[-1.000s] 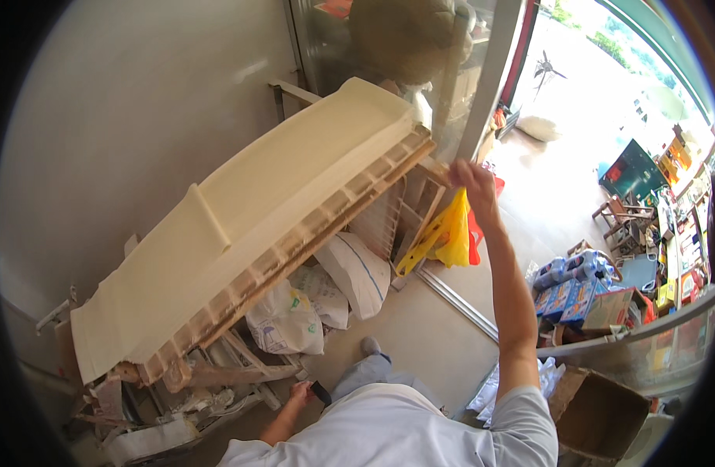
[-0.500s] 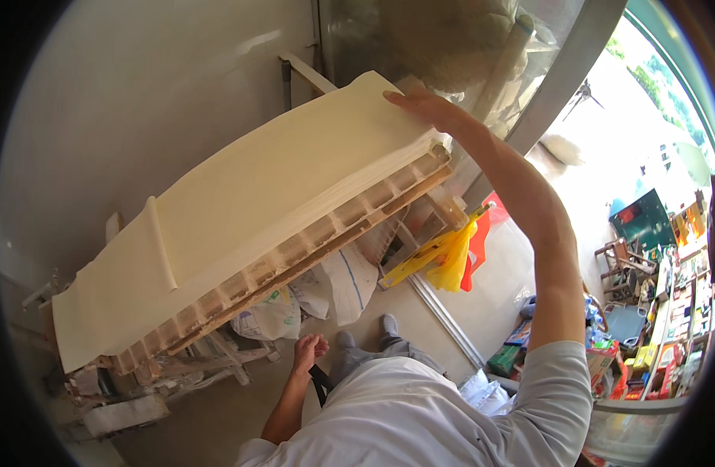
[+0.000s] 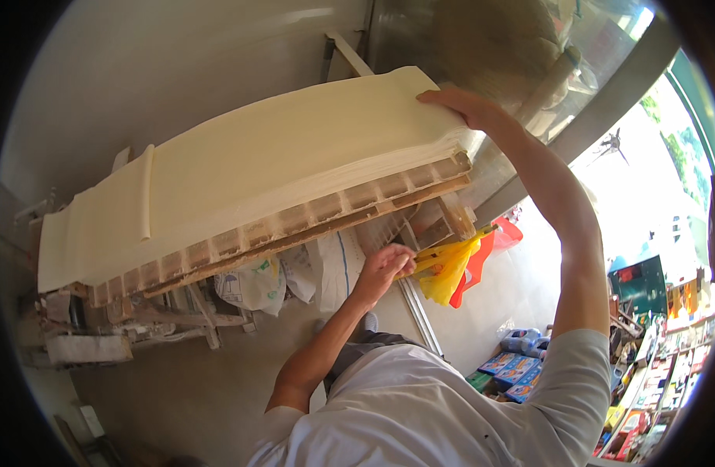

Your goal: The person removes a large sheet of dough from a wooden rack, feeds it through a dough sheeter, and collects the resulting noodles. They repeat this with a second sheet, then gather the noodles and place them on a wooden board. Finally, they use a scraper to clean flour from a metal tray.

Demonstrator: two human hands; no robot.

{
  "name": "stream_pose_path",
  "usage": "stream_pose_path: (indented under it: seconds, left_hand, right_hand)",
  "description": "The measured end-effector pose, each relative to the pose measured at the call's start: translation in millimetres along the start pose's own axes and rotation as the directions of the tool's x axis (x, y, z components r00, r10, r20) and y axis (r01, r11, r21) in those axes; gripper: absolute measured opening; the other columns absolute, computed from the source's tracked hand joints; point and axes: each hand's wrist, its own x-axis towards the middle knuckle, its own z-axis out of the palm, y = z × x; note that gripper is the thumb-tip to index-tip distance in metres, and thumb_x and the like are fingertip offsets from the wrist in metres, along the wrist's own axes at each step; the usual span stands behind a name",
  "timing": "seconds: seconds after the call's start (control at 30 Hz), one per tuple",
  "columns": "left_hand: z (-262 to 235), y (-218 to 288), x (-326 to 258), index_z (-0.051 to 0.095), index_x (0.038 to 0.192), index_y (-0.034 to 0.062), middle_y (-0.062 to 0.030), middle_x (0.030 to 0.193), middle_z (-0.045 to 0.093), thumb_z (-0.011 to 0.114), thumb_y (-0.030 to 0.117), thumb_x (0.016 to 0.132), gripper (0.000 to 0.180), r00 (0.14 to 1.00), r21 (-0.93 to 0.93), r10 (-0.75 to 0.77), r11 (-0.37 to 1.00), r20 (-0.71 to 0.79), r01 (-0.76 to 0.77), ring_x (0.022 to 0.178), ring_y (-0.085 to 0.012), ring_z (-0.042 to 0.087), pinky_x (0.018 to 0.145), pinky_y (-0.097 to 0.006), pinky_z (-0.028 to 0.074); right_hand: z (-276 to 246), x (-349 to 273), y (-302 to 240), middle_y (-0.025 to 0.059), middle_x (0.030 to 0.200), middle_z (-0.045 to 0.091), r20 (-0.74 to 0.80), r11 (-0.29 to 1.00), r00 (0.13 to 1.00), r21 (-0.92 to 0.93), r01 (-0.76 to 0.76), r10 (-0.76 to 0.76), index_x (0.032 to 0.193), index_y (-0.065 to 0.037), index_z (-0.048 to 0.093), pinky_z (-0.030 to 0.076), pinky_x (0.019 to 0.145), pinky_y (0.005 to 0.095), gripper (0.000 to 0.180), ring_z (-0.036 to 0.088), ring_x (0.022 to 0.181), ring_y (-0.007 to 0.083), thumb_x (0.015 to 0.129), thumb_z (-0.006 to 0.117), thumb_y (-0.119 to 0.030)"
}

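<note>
A long stack of thin, cream-coloured sheets [image 3: 272,156] lies across a wooden rack [image 3: 283,226] with a slatted side. At the stack's far right corner, my right hand [image 3: 462,107] is closed on the edge, its fingertips on the top sheet and the rest of the grip hidden. Toward the left end, a rolled fold or ridge [image 3: 146,194] crosses the sheets. My left hand [image 3: 385,271] hovers in front of the rack with its fingers curled in, and nothing shows in them. It is close to a yellow plastic bag [image 3: 451,268].
White sacks [image 3: 330,268] sit beneath the rack. A red bag [image 3: 482,261] hangs beside the yellow one. Boxes and bottles [image 3: 517,366] stand on the floor at right, near crowded shelves [image 3: 676,373]. A wall [image 3: 163,70] rises behind the rack, and clear plastic sheeting hangs at the back.
My left hand has risen from near my waist toward the rack's front and the yellow bag. My right hand keeps its hold on the corner. The whole view has turned slightly.
</note>
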Motion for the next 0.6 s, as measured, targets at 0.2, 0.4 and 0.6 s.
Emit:
stream_pose_path:
  seconds: [0.2,0.4,0.6]
  left_hand:
    - [53.9,26.6,103.7,0.064,0.124,0.0039,-0.0098,0.098,0.072,0.058,0.024,0.106,0.028,0.986,-0.213,0.134,0.971,0.101,-0.110,0.089,-0.0179,0.068,0.079,-0.031,0.053]
    - [45.8,89.3,241.4,0.060,0.133,0.0050,-0.0214,0.119,0.071,0.061,0.027,0.104,0.036,0.941,-0.942,0.325,0.279,-0.092,-0.188,0.110,-0.0320,0.069,0.096,-0.042,0.058]
    - [-121.9,162.0,211.2,0.058,0.136,0.0030,-0.0270,0.129,0.065,0.061,0.019,0.100,0.040,0.754,-0.630,0.472,0.426,-0.457,-0.649,0.123,-0.0380,0.062,0.105,-0.046,0.052]
  right_hand:
    - [36.6,-5.4,-22.6,0.0140,0.107,0.075,-0.240,0.942,0.971,-0.321,-0.101,0.023,0.115,0.008,0.072,0.061,0.074,0.0388,0.052,0.074,0.088,0.0241,0.078,0.087,-0.025]
    - [84.1,-35.7,-144.2,0.0178,0.094,0.075,-0.086,0.756,0.953,-0.631,0.173,-0.290,0.107,0.013,0.072,0.060,0.069,0.0432,0.057,0.074,0.081,0.0287,0.074,0.089,-0.030]
    - [56.7,-49.3,-149.8,0.0167,0.093,0.075,-0.009,0.893,0.924,-0.261,0.367,-0.382,0.108,0.012,0.072,0.060,0.064,0.0352,0.051,0.074,0.076,0.0238,0.085,0.083,-0.031]
